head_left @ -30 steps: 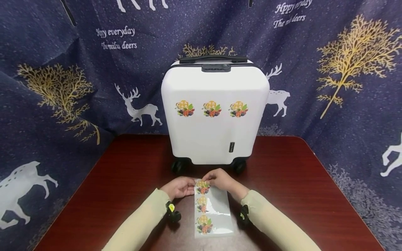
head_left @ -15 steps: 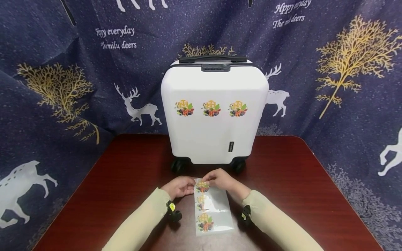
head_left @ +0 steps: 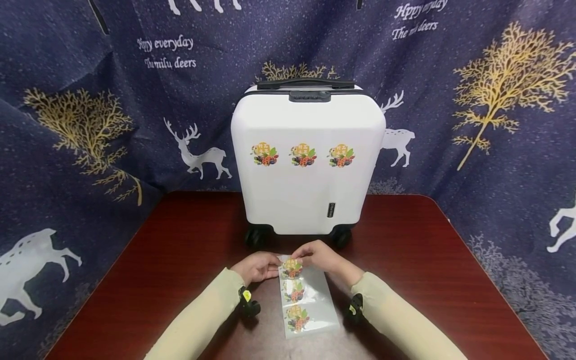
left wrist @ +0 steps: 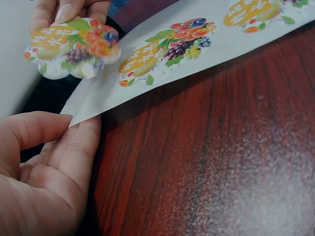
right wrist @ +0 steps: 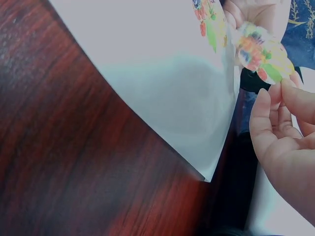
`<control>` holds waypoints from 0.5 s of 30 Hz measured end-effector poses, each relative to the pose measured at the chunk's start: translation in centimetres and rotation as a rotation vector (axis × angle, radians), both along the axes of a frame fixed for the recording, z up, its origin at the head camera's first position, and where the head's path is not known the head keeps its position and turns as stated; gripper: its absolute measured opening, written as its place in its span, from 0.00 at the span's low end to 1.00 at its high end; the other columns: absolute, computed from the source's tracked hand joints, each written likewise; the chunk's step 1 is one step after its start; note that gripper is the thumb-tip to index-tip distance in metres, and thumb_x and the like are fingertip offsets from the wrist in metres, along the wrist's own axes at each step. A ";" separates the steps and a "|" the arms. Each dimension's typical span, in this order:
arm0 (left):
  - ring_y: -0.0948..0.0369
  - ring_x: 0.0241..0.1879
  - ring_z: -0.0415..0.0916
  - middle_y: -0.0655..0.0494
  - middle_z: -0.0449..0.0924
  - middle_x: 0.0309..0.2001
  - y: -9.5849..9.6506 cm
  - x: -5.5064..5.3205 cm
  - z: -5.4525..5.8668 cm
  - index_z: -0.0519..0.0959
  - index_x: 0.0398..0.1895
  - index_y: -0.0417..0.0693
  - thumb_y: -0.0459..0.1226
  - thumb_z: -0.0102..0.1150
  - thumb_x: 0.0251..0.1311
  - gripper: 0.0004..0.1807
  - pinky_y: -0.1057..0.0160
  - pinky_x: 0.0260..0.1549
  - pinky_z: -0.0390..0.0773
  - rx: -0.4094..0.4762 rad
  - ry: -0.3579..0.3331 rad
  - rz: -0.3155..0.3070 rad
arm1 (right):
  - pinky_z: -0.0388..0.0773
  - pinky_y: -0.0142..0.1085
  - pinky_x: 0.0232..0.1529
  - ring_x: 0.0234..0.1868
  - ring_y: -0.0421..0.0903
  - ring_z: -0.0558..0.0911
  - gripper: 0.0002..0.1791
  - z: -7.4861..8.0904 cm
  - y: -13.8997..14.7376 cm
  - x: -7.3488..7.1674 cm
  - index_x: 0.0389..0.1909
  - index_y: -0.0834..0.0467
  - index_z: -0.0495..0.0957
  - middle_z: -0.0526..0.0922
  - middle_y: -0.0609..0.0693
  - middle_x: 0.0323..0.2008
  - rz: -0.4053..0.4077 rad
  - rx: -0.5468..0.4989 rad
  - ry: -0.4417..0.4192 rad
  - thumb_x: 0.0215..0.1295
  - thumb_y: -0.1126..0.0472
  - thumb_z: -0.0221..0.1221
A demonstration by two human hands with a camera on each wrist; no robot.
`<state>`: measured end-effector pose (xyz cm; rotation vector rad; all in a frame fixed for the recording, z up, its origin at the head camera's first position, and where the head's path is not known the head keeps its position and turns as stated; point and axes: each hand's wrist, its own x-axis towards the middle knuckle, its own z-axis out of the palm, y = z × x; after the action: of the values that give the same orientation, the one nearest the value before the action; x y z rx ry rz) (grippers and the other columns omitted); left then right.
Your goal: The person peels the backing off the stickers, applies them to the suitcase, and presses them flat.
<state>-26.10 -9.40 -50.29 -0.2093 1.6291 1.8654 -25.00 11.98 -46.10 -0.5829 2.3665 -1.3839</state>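
My left hand (head_left: 257, 268) pinches the far left corner of a white sticker sheet (head_left: 318, 295) between thumb and fingers. Between the thumb and fingertips of my right hand (head_left: 320, 258) is a fruit sticker (left wrist: 74, 49), held by its edge. In the left wrist view this sticker stands up off the backing, and whether one edge still touches the sheet is unclear. Two more fruit stickers, a middle one (head_left: 294, 291) and a near one (head_left: 297, 318), lie on the sheet's left side. The right part of the sheet is bare backing.
A white suitcase (head_left: 303, 192) with black wheels stands upright behind my hands. Three matching fruit stickers, including the middle one (head_left: 303, 155), sit in a row on its front. The dark red table (head_left: 432, 280) extends on both sides. A deer-patterned blue cloth (head_left: 135, 150) hangs behind.
The sheet's near end has swung slightly to the right. The pinched sticker and my right hand have shifted a little right. My left hand has stayed in place.
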 end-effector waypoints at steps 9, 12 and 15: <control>0.63 0.38 0.85 0.53 0.87 0.33 0.0 0.0 0.1 0.73 0.58 0.26 0.23 0.45 0.70 0.16 0.64 0.47 0.88 -0.022 0.001 0.005 | 0.79 0.29 0.39 0.38 0.37 0.80 0.10 0.5 0.1 0.2 0.45 0.70 0.85 0.89 0.63 0.44 -0.008 0.000 -0.007 0.67 0.71 0.60; 0.63 0.38 0.84 0.53 0.87 0.33 0.0 -0.1 0.0 0.72 0.60 0.26 0.23 0.44 0.70 0.17 0.64 0.48 0.88 -0.023 0.004 -0.002 | 0.79 0.29 0.41 0.40 0.37 0.81 0.10 0.8 0.3 0.2 0.45 0.69 0.85 0.89 0.63 0.44 -0.002 0.003 0.008 0.68 0.71 0.60; 0.63 0.38 0.85 0.53 0.87 0.34 0.1 -0.1 -0.1 0.71 0.61 0.25 0.23 0.44 0.70 0.18 0.64 0.48 0.88 -0.023 0.008 -0.004 | 0.79 0.29 0.43 0.41 0.37 0.81 0.09 1.1 0.4 0.2 0.45 0.68 0.85 0.89 0.62 0.44 0.000 0.014 0.019 0.68 0.70 0.60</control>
<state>-26.23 -9.35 -50.34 -0.2080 1.6555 1.8479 -24.77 12.40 -44.99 -0.5954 2.3892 -1.3667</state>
